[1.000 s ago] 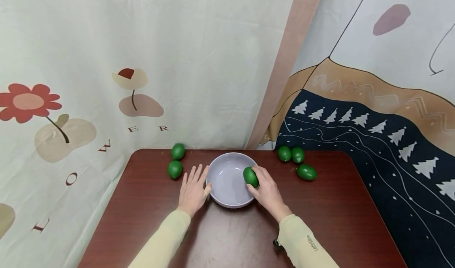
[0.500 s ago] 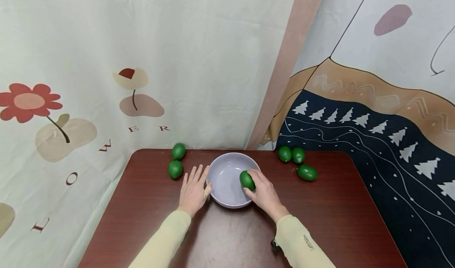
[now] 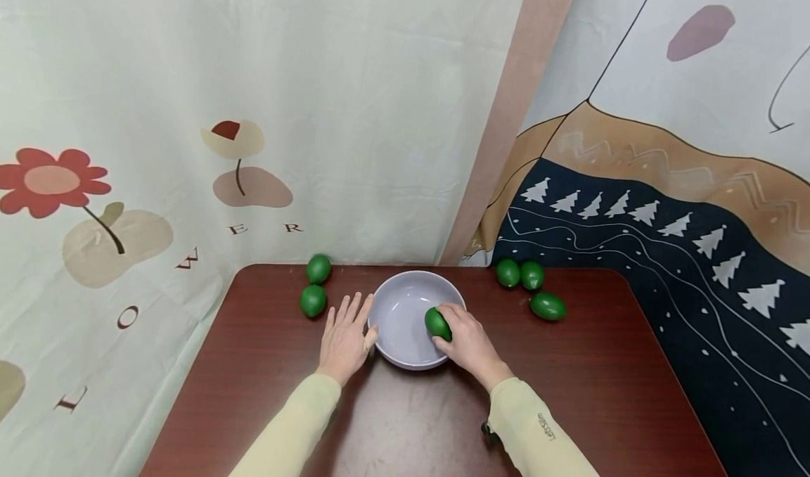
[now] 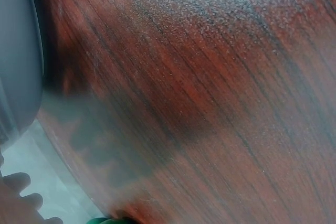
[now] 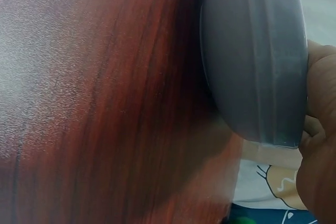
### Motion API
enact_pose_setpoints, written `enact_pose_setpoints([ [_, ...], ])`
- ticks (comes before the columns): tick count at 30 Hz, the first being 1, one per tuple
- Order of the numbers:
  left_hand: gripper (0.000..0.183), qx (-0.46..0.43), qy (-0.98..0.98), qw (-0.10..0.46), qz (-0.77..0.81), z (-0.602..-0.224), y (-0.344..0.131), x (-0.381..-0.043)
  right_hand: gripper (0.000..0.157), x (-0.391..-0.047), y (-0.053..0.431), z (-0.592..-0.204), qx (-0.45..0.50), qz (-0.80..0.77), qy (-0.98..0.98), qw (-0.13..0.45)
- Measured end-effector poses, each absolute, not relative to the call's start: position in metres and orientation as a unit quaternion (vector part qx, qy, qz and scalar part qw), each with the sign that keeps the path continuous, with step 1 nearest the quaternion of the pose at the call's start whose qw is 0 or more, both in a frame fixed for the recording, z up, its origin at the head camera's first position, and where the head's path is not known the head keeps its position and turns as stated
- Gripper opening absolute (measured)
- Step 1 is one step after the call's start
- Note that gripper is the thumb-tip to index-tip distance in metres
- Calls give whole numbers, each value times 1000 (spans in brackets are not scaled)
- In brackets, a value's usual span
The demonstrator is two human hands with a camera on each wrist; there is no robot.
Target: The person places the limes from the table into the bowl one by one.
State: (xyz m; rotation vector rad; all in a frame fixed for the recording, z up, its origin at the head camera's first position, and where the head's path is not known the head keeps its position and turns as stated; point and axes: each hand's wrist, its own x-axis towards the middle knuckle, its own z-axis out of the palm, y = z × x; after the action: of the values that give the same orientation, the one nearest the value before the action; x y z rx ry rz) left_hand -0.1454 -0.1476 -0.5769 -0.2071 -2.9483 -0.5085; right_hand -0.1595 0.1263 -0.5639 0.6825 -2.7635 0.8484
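A round pale lavender bowl (image 3: 399, 336) stands near the back middle of the table. Over the right part of its inside, my right hand (image 3: 468, 340) holds a green lime (image 3: 437, 323) between thumb and fingers. My left hand (image 3: 344, 340) lies at the bowl's left side with straight, spread fingers, its thumb right at the rim. In the right wrist view, the bowl's outer wall (image 5: 252, 61) shows with part of my right hand (image 5: 320, 129) beyond the rim; the held lime is hidden there. Fingers of my left hand (image 4: 21, 203) show in the left wrist view's lower corner.
Two limes, a rear one (image 3: 318, 269) and a nearer one (image 3: 313, 300), lie left of the bowl. Two more (image 3: 508, 273) sit together at the back right, with another lime (image 3: 547, 307) just in front. A printed curtain (image 3: 380, 111) hangs behind the dark red table (image 3: 601, 392).
My right hand has shifted slightly left and lower with the lime, from the bowl's right rim further over its inside. My left hand has stayed in place.
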Motion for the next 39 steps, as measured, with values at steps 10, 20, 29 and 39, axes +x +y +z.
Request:
enact_pose_setpoints([
  [10, 65, -72, -981, 79, -162, -577, -147, -146, 52, -164, 124, -558, 225, 262, -938, 32],
  [20, 64, -69, -981, 73, -167, -578, -147, -145, 49, -168, 121, -556, 231, 241, -942, -17],
  [29, 64, -69, -981, 71, -164, -577, -146, -145, 48, -169, 119, -554, 228, 240, -943, -27],
  [39, 66, -72, -983, 72, -153, -576, -147, -146, 47, -169, 117, -555, 221, 243, -944, -41],
])
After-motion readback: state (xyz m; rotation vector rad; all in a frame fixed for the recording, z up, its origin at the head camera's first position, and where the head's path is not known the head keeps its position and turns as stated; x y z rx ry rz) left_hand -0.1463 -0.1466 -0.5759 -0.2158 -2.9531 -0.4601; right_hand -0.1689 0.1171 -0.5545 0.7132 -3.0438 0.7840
